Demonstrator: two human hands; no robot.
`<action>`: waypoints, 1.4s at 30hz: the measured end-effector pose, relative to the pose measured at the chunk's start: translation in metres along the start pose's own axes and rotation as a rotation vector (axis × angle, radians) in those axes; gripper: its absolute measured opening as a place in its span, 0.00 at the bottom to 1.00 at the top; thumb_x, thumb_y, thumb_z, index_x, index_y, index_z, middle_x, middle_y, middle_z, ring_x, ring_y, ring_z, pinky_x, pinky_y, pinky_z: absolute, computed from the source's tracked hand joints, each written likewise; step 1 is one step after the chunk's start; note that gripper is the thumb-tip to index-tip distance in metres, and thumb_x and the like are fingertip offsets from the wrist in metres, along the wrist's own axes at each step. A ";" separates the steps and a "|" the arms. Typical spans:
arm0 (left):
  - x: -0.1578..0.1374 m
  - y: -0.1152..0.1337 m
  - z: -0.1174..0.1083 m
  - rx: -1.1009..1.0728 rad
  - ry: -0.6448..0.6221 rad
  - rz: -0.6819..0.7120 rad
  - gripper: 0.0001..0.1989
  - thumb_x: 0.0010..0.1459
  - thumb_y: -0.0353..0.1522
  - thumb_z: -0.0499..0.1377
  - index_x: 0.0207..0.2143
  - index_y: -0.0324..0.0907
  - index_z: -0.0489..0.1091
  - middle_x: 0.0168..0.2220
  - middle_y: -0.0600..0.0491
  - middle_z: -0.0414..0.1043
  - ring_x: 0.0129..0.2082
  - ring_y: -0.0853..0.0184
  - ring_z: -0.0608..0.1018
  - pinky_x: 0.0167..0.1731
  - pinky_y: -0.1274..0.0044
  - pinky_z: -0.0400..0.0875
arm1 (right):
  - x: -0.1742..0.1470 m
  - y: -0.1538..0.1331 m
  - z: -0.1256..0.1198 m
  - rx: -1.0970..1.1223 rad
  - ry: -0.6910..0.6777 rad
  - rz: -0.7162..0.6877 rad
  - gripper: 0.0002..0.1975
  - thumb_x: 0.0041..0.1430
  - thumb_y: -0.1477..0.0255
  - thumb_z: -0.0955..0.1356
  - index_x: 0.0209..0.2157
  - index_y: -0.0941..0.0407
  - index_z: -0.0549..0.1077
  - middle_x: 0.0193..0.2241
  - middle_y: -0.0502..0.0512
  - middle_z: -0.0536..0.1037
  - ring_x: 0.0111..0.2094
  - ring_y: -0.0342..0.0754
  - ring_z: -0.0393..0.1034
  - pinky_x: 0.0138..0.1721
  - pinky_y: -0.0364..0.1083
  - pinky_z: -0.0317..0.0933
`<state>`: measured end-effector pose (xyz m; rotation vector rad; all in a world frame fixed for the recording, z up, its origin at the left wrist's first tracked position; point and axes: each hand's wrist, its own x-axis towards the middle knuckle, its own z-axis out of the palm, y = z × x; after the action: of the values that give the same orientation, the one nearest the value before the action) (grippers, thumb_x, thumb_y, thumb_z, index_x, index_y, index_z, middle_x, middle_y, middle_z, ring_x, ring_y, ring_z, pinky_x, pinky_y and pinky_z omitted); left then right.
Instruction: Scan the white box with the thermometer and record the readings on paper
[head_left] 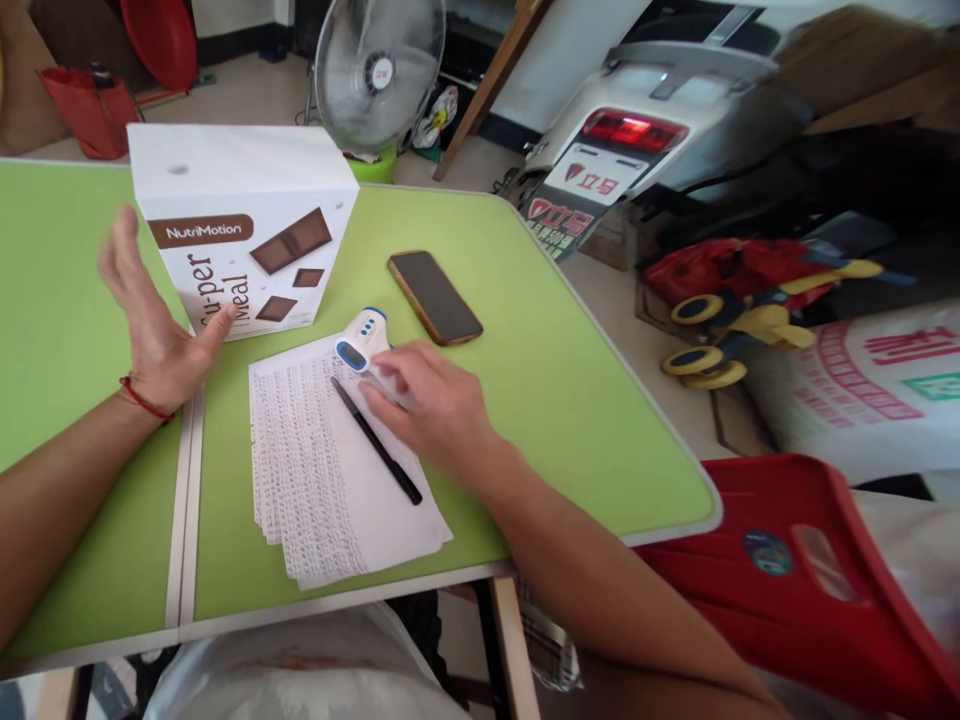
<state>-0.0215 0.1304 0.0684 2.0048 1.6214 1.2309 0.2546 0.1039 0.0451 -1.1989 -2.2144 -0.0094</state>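
Note:
My left hand (161, 335) is spread, with its thumb in front of the lower part of a white NutriMotion box (247, 160). Whether it presses on the box I cannot tell; nothing is in its fingers. A white and blue infrared thermometer (363, 338) lies over the top edge of handwritten paper sheets (307, 470). Slightly blurred, my right hand (431, 405) has thumb and fingers around its whitish handle, which is partly hidden. Below that hand a black pen (377, 440) rests diagonally on the paper. A dark phone (435, 297) in a brown case lies just beyond.
The green folding table (570, 430) has a seam running left of the papers. A red plastic chair (810, 560) stands at its right corner. Behind are a fan (381, 72), a white scooter (637, 130) and a filled sack (870, 380).

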 end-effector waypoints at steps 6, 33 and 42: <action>-0.018 0.011 0.003 0.331 0.213 0.453 0.28 0.55 0.49 0.61 0.52 0.49 0.55 0.55 0.47 0.56 0.56 0.50 0.62 0.57 0.55 0.52 | -0.007 -0.007 0.000 0.112 -0.315 -0.023 0.14 0.59 0.71 0.62 0.45 0.54 0.73 0.30 0.54 0.77 0.26 0.45 0.67 0.25 0.45 0.56; -0.023 0.006 0.028 0.156 -0.680 0.577 0.20 0.60 0.48 0.57 0.49 0.48 0.72 0.53 0.45 0.66 0.54 0.51 0.66 0.55 0.58 0.57 | -0.003 -0.019 0.018 0.748 -0.076 0.492 0.02 0.47 0.73 0.66 0.26 0.54 0.71 0.22 0.47 0.74 0.23 0.41 0.64 0.26 0.44 0.62; -0.023 0.007 0.029 0.115 -0.687 0.529 0.20 0.58 0.49 0.59 0.48 0.51 0.73 0.53 0.47 0.66 0.55 0.51 0.65 0.56 0.59 0.56 | -0.004 -0.017 0.020 0.664 -0.100 0.404 0.03 0.50 0.72 0.66 0.26 0.53 0.72 0.24 0.48 0.76 0.25 0.42 0.66 0.29 0.45 0.64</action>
<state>0.0045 0.1153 0.0454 2.6258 0.8753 0.4564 0.2329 0.0966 0.0318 -1.2314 -1.7808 0.8891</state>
